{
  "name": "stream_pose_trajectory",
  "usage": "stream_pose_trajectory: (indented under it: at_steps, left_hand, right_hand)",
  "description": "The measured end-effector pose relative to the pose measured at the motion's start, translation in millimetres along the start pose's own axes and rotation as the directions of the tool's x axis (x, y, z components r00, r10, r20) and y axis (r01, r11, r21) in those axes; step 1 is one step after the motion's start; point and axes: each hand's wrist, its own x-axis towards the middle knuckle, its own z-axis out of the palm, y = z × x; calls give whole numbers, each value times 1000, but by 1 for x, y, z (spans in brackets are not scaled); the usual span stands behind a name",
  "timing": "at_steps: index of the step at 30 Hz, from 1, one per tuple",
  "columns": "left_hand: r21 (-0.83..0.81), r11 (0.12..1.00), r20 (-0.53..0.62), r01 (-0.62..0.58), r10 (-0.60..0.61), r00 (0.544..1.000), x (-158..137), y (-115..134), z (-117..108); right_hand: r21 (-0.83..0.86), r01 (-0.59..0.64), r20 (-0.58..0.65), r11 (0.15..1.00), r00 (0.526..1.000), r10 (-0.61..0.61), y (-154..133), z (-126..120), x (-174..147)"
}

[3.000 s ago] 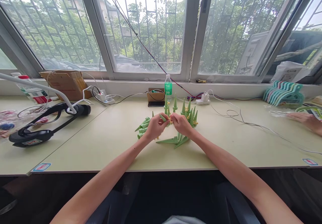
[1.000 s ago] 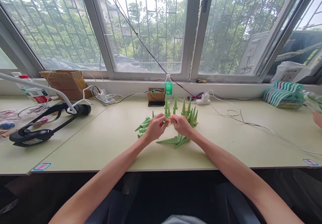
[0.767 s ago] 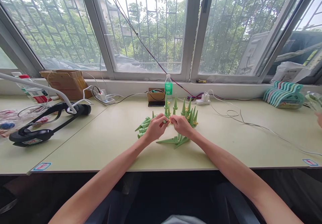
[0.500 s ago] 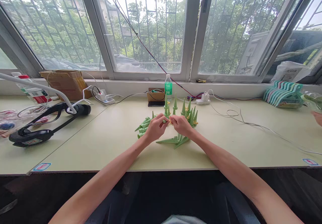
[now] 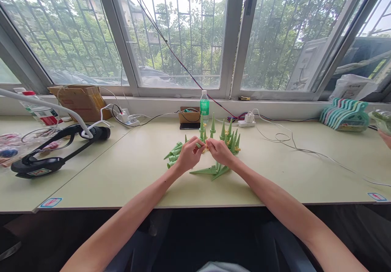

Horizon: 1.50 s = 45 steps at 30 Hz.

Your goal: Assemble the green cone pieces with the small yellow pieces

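Grey metal window frames (image 5: 230, 40) back the pale yellow-green bench (image 5: 122, 178). Amid its standing and lying pale-green conical plastic spikes (image 5: 213, 128), the left hand (image 5: 190, 153) grips a pale-green plastic piece (image 5: 198, 145); the right hand (image 5: 220, 150) is pinched closed, contents hidden.

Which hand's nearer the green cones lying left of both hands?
Left. The left hand is immediately right of those green cones; the right hand is farther right, beyond the left hand.

Both bare forearms (image 5: 137, 196) angle inward, the left hand (image 5: 190, 154) and right hand (image 5: 220, 151) curled, fingertips (image 5: 209, 142) close together.
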Motion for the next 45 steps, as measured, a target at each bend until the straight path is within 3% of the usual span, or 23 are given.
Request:
stream_pose_trajectory:
  at_steps: [28,45]
  left_hand:
    - [29,998,23,-50,49,999,-2,-2,-1]
    - [44,997,47,-70,68,997,-3,-1,-1]
  right_hand:
    - [-76,11,16,997,1000,-10,4,2,1]
    - [-24,-13,10,1000,1000,13,0,2,2]
